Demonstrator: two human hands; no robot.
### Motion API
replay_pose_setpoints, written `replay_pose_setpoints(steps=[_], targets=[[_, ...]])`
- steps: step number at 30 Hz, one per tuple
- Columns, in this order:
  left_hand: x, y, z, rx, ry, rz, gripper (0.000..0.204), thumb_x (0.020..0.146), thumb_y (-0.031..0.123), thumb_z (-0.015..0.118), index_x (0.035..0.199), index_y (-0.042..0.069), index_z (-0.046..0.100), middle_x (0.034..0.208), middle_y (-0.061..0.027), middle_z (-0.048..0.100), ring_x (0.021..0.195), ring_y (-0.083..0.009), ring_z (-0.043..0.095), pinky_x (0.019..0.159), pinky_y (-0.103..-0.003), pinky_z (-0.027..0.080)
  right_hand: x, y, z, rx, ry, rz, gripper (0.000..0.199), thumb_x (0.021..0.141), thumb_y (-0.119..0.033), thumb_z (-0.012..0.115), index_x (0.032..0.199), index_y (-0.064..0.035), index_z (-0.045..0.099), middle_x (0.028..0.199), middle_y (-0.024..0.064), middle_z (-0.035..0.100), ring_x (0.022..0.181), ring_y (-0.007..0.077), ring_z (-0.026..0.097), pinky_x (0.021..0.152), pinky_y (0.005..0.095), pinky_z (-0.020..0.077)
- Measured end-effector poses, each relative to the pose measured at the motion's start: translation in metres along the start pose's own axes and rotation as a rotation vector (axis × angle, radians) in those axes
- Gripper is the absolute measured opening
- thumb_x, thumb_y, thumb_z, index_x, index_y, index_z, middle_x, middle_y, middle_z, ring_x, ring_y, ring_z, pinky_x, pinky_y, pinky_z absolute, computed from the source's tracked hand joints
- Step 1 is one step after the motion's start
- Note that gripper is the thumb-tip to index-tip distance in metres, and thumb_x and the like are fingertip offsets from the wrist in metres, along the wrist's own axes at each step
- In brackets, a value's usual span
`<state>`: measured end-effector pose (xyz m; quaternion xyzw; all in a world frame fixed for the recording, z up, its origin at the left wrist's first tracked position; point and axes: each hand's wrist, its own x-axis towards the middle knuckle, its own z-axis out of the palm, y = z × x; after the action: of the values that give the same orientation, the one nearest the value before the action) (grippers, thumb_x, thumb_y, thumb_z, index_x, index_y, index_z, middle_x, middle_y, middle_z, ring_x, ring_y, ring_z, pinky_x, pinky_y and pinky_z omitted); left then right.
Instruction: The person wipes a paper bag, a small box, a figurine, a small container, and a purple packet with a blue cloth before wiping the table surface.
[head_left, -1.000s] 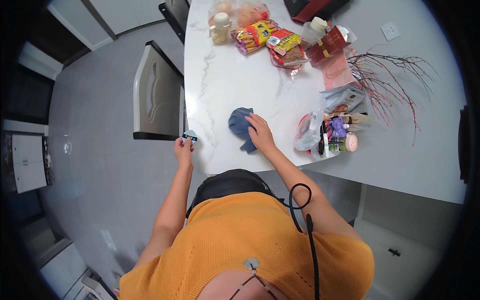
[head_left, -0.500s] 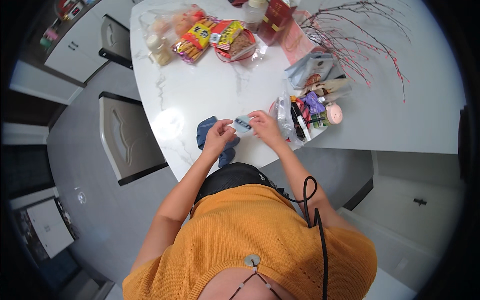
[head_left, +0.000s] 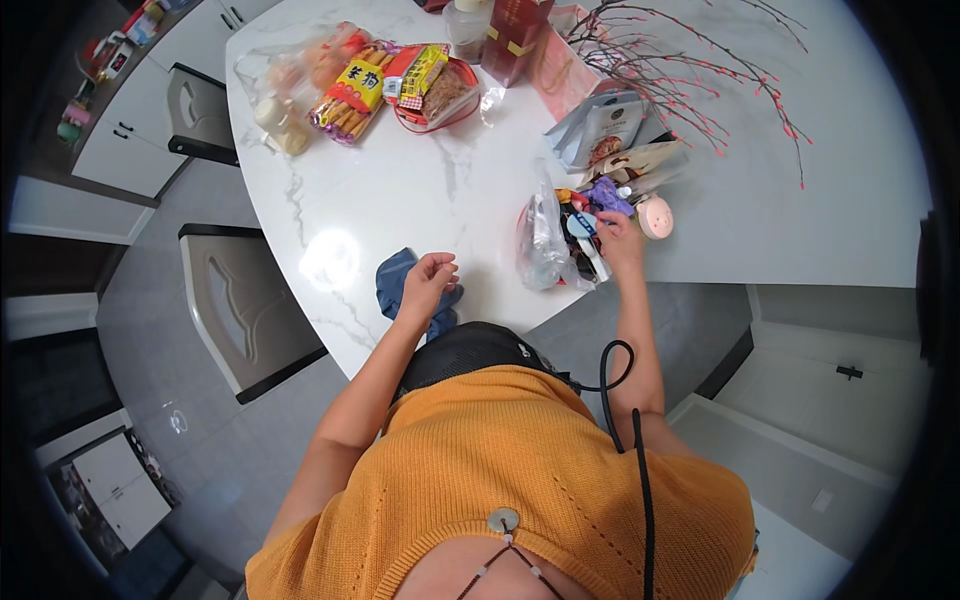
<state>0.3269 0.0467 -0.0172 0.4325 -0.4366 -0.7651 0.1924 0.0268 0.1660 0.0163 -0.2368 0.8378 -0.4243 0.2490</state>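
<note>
My right hand (head_left: 620, 240) reaches over a cluster of small items at the table's right edge. Between its fingertips is a small flat light-blue piece with a dark-blue label (head_left: 580, 225); its kind I cannot make out. The piece is above a white-and-black stick-shaped item (head_left: 597, 262) and beside a clear plastic bag (head_left: 541, 245). Loosely curled, with nothing visible in its fingers, my left hand (head_left: 428, 285) hovers by a crumpled blue cloth (head_left: 394, 280) near the table's front edge. The hand and wrist cover part of the cloth.
Farther right stand a pink round-topped container (head_left: 655, 217), a purple bundle (head_left: 608, 196), a grey pouch (head_left: 600, 130) and branches with red buds (head_left: 700, 75). Snack packs (head_left: 355, 95), a lidded red tub (head_left: 440, 100) and a bottle (head_left: 280, 128) occupy the far left. A chair (head_left: 240, 300) stands left.
My right hand has carried the light-blue piece rightward from in front of me to the item cluster. My left hand has stayed by the blue cloth, now apart from the piece. The view has shifted slightly.
</note>
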Motion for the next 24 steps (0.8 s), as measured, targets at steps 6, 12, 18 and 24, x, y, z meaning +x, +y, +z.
replay_pose_setpoints(steps=[6, 12, 18, 24], targets=[[0.002, -0.004, -0.008, -0.001, 0.052, 0.005, 0.022, 0.084, 0.014, 0.052, 0.104, 0.004, 0.052, 0.090, -0.0042, 0.058, 0.078, -0.0109, 0.055, 0.068, -0.023, 0.044, 0.008, -0.014, 0.005, -0.347, 0.053, -0.157, 0.017, 0.077, -0.020, 0.055, 0.084, -0.0052, 0.060, 0.071, 0.0088, 0.063, 0.065, 0.0178, 0.060, 0.059, 0.0296, 0.0451], [0.002, -0.001, -0.025, -0.037, 0.138, 0.011, 0.021, 0.084, 0.015, 0.051, 0.102, 0.004, 0.053, 0.089, -0.0041, 0.057, 0.078, -0.0115, 0.055, 0.069, -0.024, 0.044, 0.006, -0.069, 0.011, -0.406, 0.095, -0.209, 0.018, 0.081, -0.024, 0.052, 0.086, -0.0078, 0.060, 0.072, 0.0114, 0.062, 0.066, 0.0250, 0.061, 0.059, 0.0338, 0.0453], [0.009, 0.020, -0.055, -0.056, 0.266, 0.061, 0.021, 0.084, 0.014, 0.051, 0.101, 0.003, 0.053, 0.090, -0.0053, 0.057, 0.079, -0.0126, 0.055, 0.069, -0.024, 0.045, 0.045, -0.116, 0.097, 0.201, -0.325, -0.158, 0.018, 0.084, -0.015, 0.051, 0.097, -0.0035, 0.056, 0.079, 0.0065, 0.060, 0.062, 0.0134, 0.058, 0.054, 0.0243, 0.0447], [0.044, 0.041, -0.077, -0.112, 0.351, 0.088, 0.022, 0.083, 0.015, 0.052, 0.102, 0.004, 0.053, 0.090, -0.0056, 0.058, 0.078, -0.0131, 0.056, 0.069, -0.025, 0.045, 0.105, -0.111, 0.201, 0.734, -0.432, 0.358, 0.037, 0.083, -0.016, 0.052, 0.118, -0.0078, 0.041, 0.108, 0.0086, 0.050, 0.083, 0.0193, 0.053, 0.069, 0.0314, 0.0455]])
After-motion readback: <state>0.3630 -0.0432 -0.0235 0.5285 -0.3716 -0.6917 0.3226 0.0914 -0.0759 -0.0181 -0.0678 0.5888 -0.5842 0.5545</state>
